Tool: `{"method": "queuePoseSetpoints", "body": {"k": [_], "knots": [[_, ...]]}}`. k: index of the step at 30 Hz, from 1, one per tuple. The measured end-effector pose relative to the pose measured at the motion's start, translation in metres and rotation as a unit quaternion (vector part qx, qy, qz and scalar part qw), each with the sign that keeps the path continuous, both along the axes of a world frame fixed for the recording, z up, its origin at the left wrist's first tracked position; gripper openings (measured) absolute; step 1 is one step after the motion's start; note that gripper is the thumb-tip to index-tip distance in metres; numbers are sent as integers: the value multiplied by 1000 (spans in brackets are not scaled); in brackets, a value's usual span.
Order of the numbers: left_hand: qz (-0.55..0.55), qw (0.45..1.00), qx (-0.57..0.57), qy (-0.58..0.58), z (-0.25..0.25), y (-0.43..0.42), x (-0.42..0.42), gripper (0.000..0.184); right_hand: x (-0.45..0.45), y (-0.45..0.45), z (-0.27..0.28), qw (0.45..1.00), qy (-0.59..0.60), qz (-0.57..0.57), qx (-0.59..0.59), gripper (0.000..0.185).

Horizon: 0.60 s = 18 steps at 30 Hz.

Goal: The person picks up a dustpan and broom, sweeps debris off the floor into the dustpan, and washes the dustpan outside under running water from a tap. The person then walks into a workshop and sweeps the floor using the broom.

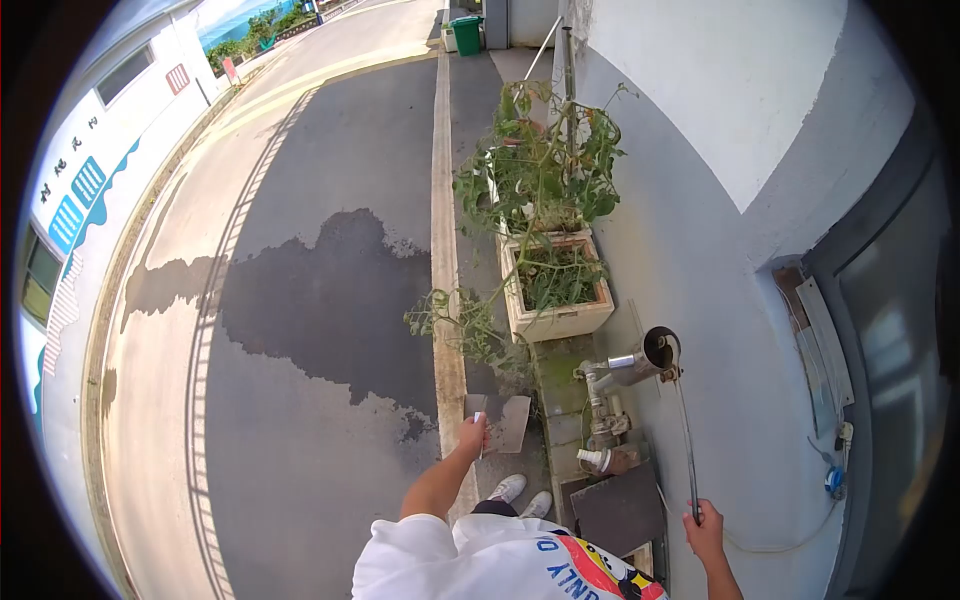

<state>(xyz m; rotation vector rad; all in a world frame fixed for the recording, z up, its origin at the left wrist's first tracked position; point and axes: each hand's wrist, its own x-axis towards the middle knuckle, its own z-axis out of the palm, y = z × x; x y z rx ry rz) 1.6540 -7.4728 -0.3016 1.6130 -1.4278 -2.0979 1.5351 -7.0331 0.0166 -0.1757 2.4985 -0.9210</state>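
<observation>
A hand-operated water pump (632, 366) with a round metal barrel stands by the wall at the right. My right hand (706, 530) is closed around the lower end of its long, thin pump handle (687, 440). Below the barrel are worn pipe fittings (607, 415) and a white spout (592, 458). My left hand (473, 437) is out in front of me, closed on a narrow white object (480, 420) whose kind I cannot make out. A flat grey square piece (512, 425) shows just beyond that hand; whether they touch, I cannot tell.
Planter boxes (560, 322) with leafy plants (545, 170) line the wall beyond the pump. A dark slab (618, 508) lies near my feet. Left of the kerb (447, 300) runs a road with a wet patch (330, 300). A green bin (466, 35) stands far ahead.
</observation>
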Motion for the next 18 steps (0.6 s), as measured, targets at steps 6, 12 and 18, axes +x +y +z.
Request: {"method": "queuePoseSetpoints", "body": {"k": [6, 12, 18], "knots": [[-2, 999, -21, -27, 25, 10, -25, 35, -11, 13, -58, 999, 33, 19, 8, 13], [-15, 999, -46, -10, 44, 15, -37, 36, -16, 8, -29, 992, 88, 43, 82, 19], [-4, 996, -86, -7, 42, 24, -47, 33, -16, 9, -60, 993, 111, 37, 3, 18]]}}
